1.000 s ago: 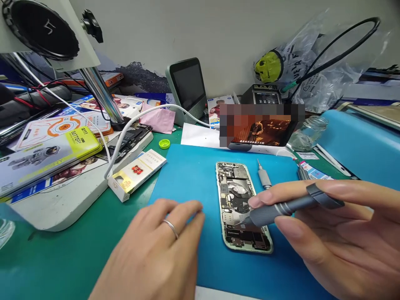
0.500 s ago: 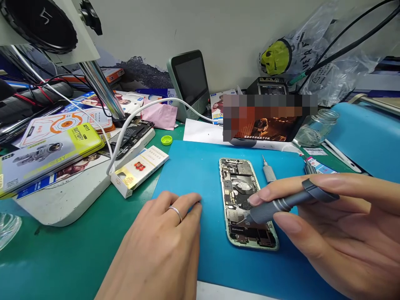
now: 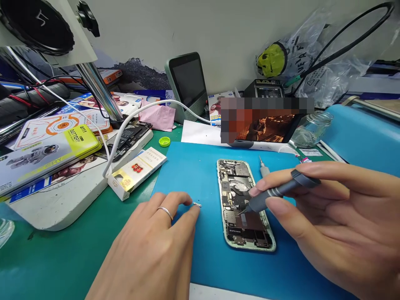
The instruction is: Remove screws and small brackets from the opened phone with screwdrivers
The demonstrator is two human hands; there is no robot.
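An opened phone with a pale green frame lies face up on the blue mat, its inner parts bare. My right hand grips a grey screwdriver between thumb and fingers, with a finger on its cap. The thin tip points down at the lower left part of the phone, close to a metal plate. My left hand, wearing a ring, rests on the mat left of the phone with thumb and index finger slightly apart. A tiny metal piece lies right at those fingertips.
Beyond the right hand lies a second screwdriver. At the left are a cigarette box, a green cap and a yellow battery box. A propped screen, a glass jar and a microscope post stand behind.
My left fingers have parted and drawn slightly left, and the tiny metal piece now shows at their tips. The screwdriver has shifted a little left and up over the phone.
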